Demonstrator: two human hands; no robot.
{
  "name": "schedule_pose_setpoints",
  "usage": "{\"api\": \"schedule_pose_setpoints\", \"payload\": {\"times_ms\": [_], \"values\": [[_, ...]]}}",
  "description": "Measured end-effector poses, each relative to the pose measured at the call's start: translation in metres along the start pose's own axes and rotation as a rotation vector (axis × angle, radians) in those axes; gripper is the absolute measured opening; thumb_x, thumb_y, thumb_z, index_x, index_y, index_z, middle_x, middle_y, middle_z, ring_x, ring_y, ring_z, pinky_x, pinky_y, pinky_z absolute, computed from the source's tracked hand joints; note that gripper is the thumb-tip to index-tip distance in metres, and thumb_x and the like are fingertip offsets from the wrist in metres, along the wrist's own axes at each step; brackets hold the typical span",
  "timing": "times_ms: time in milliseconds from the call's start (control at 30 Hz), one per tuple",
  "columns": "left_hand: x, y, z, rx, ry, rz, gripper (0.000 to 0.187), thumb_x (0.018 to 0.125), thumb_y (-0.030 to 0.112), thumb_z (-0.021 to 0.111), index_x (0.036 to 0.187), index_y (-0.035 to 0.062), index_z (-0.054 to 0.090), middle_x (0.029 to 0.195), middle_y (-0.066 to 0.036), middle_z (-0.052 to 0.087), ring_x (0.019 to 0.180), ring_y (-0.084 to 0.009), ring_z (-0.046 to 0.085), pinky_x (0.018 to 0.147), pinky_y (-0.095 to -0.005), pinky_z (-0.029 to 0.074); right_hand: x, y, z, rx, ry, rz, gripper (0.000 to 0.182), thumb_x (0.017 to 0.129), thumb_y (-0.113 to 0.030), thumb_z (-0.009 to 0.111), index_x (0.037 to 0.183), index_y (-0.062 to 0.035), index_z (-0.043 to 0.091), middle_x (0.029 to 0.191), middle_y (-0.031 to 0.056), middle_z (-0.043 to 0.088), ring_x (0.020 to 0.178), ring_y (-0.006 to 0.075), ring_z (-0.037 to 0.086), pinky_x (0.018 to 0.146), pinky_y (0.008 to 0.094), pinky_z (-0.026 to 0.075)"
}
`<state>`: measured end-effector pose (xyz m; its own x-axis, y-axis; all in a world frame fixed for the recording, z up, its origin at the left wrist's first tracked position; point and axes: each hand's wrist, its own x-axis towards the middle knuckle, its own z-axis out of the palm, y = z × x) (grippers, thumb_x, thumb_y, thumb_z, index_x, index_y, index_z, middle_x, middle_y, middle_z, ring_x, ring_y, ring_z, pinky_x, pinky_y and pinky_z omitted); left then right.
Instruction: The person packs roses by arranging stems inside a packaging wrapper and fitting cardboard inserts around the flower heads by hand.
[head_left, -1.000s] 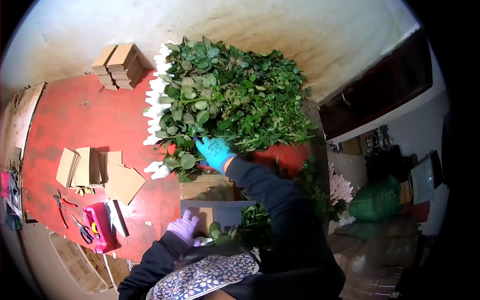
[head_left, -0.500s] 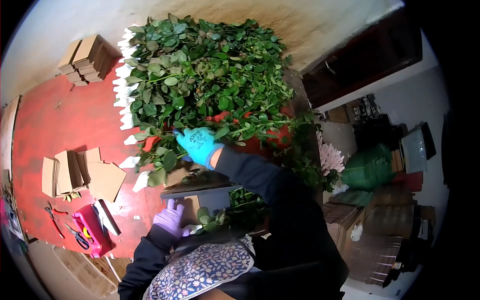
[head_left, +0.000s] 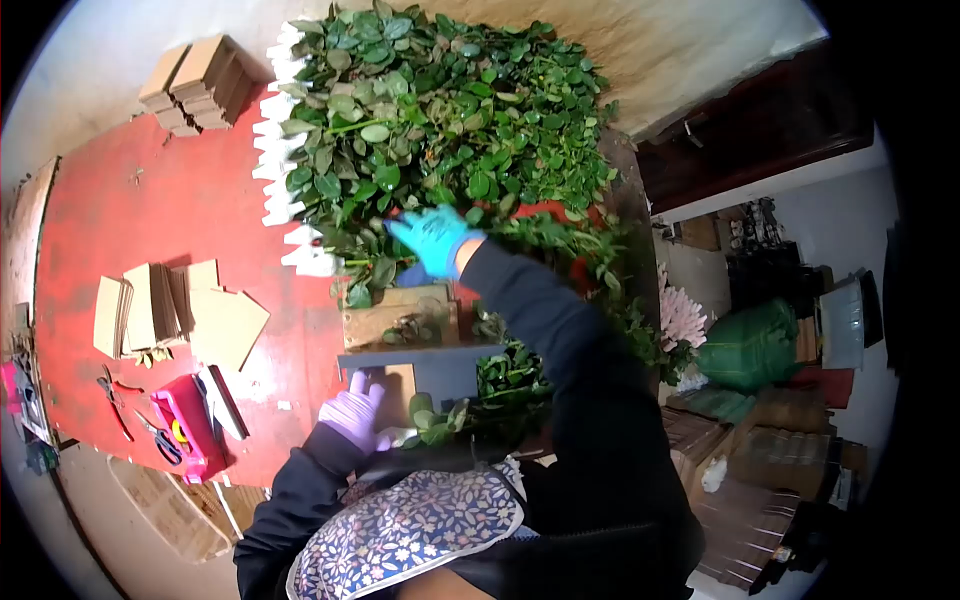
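My right hand (head_left: 435, 242), in a teal glove, lies over the leafy stems at the near edge of the large green pile (head_left: 450, 130). Its fingers stretch left across the leaves; the tips are partly hidden. White sleeve-like ends (head_left: 282, 140) line the pile's left side, several of them bunched just left of this hand. In a purple glove, my left hand (head_left: 352, 415) rests at the left end of a dark grey holder (head_left: 445, 385), fingers and thumb apart. It touches the brown cardboard (head_left: 400, 390) there, beside a leafy stem (head_left: 435, 422) with a pale end.
A wooden block (head_left: 400, 322) sits behind the holder. Cardboard pieces (head_left: 230, 325) lie on the red table (head_left: 110, 230), with more stacked (head_left: 205, 80) at the back. Pliers (head_left: 118, 405), scissors (head_left: 162, 440) and a pink tape dispenser (head_left: 190, 430) are at front left. Pink flowers (head_left: 680, 320) stand right.
My right hand has moved away from me, and the nearest white-ended stems have shifted up against the pile. The wooden block is now uncovered. My left hand stays at the holder.
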<state>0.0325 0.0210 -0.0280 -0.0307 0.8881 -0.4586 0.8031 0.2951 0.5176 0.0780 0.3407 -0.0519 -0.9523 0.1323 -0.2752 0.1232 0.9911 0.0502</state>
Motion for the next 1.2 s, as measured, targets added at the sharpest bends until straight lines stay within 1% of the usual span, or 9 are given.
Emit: {"api": "schedule_pose_setpoints", "payload": {"times_ms": [100,167,433,567,667,867,1033,1133,1200], "values": [[0.0,-0.003,0.003,-0.002,0.046,0.042,0.072,0.069,0.046,0.079,0.119,0.0045,0.05,0.124,-0.025,0.047,0.083,-0.0399,0.065,0.068,-0.0491,0.054,-0.013,0.019,-0.072,0.421,-0.165,0.09,0.079,0.082,-0.058,0.068,0.14,-0.0088,0.048,0.122,0.0182,0.065,0.107,0.0327,0.065,0.09,0.0425,0.051],[0.001,-0.004,0.004,-0.003,0.05,0.045,0.072,0.069,0.047,0.079,0.119,0.0045,0.05,0.126,-0.025,0.047,0.084,-0.0398,0.065,0.069,-0.0488,0.054,-0.019,0.048,-0.062,0.514,0.072,0.1,0.063,0.086,-0.05,0.067,0.132,-0.0072,0.057,0.116,0.0177,0.068,0.105,0.0326,0.066,0.09,0.0409,0.051],[0.001,-0.006,0.004,0.005,0.045,0.045,0.073,0.069,0.047,0.079,0.12,0.005,0.05,0.13,-0.025,0.046,0.086,-0.0396,0.065,0.069,-0.0483,0.055,-0.056,0.032,0.019,0.227,-0.001,0.172,0.044,0.093,-0.039,0.056,0.126,-0.0108,0.06,0.118,0.0177,0.065,0.095,0.0366,0.066,0.082,0.0475,0.053],[0.0,-0.008,0.007,-0.017,0.071,0.071,0.072,0.07,0.046,0.079,0.12,0.0036,0.05,0.13,-0.025,0.046,0.085,-0.0394,0.065,0.067,-0.0478,0.054,-0.077,-0.025,0.014,0.24,-0.436,0.211,0.045,0.094,-0.036,0.054,0.131,-0.0102,0.056,0.129,0.0187,0.056,0.101,0.0351,0.064,0.088,0.0456,0.05],[0.002,-0.007,0.006,-0.029,0.071,0.098,0.072,0.07,0.045,0.078,0.121,0.0029,0.049,0.131,-0.025,0.045,0.083,-0.0394,0.065,0.066,-0.0473,0.054,-0.101,-0.029,0.054,0.524,-0.092,0.058,0.044,0.091,-0.033,0.057,0.128,-0.0102,0.059,0.111,0.0139,0.067,0.098,0.0369,0.064,0.088,0.0442,0.05],[0.004,-0.006,0.006,0.005,0.009,0.05,0.076,0.067,0.04,0.081,0.126,0.0028,0.049,0.132,-0.026,0.044,0.086,-0.0408,0.066,0.068,-0.0479,0.056,-0.096,-0.012,0.008,0.522,-0.073,0.215,0.04,0.091,-0.033,0.057,0.123,-0.009,0.062,0.105,0.0157,0.069,0.092,0.0368,0.066,0.082,0.0449,0.053],[0.001,-0.002,-0.001,-0.005,-0.011,0.036,0.075,0.067,0.039,0.081,0.125,0.0039,0.048,0.133,-0.025,0.044,0.099,-0.0407,0.064,0.077,-0.0477,0.055,-0.05,0.002,0.002,0.354,0.51,0.141,0.045,0.092,-0.033,0.056,0.129,-0.0062,0.057,0.113,0.0163,0.066,0.1,0.0363,0.063,0.087,0.0467,0.05],[0.0,-0.002,0.0,0.005,0.015,0.048,0.076,0.066,0.04,0.082,0.125,0.0045,0.048,0.137,-0.025,0.042,0.098,-0.0406,0.064,0.077,-0.048,0.055,-0.019,0.016,-0.008,0.411,-0.34,0.131,0.043,0.088,-0.036,0.058,0.12,-0.0078,0.065,0.11,0.0161,0.068,0.1,0.0361,0.065,0.085,0.0475,0.052],[0.001,-0.005,0.002,0.032,-0.016,0.027,0.076,0.067,0.042,0.082,0.125,0.0056,0.049,0.139,-0.025,0.041,0.096,-0.0406,0.065,0.076,-0.0479,0.055,0.0,0.019,-0.018,0.426,-0.057,0.166,0.033,0.087,-0.035,0.058,0.106,-0.0092,0.069,0.103,0.0151,0.07,0.096,0.0354,0.066,0.083,0.0464,0.052]]}}
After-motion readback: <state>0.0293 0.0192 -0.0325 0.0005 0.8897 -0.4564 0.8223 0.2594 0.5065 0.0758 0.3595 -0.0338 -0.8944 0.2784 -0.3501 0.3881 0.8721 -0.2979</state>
